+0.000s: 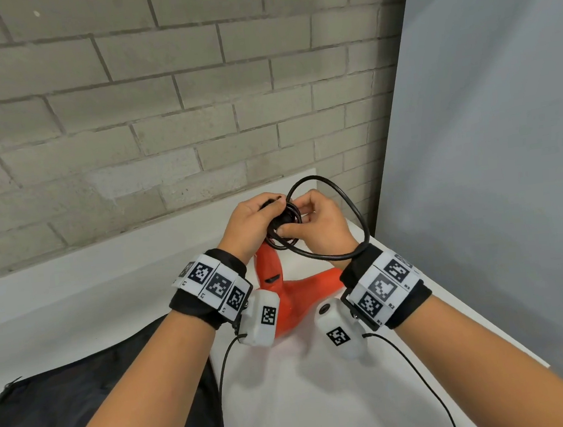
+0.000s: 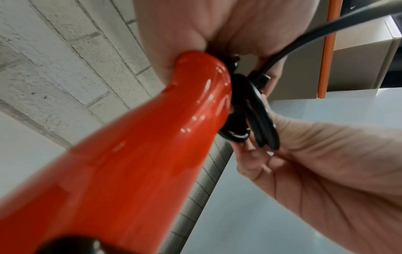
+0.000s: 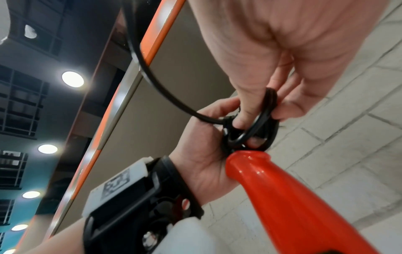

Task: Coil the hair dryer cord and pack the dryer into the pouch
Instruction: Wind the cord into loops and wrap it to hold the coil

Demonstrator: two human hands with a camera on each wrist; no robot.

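The red hair dryer (image 1: 282, 290) has its body low over the white table (image 1: 308, 400) and its handle (image 2: 141, 154) pointing up and away from me. My left hand (image 1: 271, 209) grips the handle's end (image 3: 245, 159), with its thumb on the black cord (image 1: 353, 206). Several small turns of that cord (image 3: 259, 120) are bunched at the handle's end. My right hand (image 1: 296, 217) pinches these coils (image 2: 256, 123) between thumb and fingers. One wide loose loop swings out to the right, over my right wrist. The black pouch (image 1: 86, 411) lies flat at the near left.
A grey brick wall (image 1: 125, 108) runs close behind the table. A pale panel (image 1: 488, 124) stands along the right side. Thin black cables from the wrist cameras (image 1: 419, 375) trail across the table toward me.
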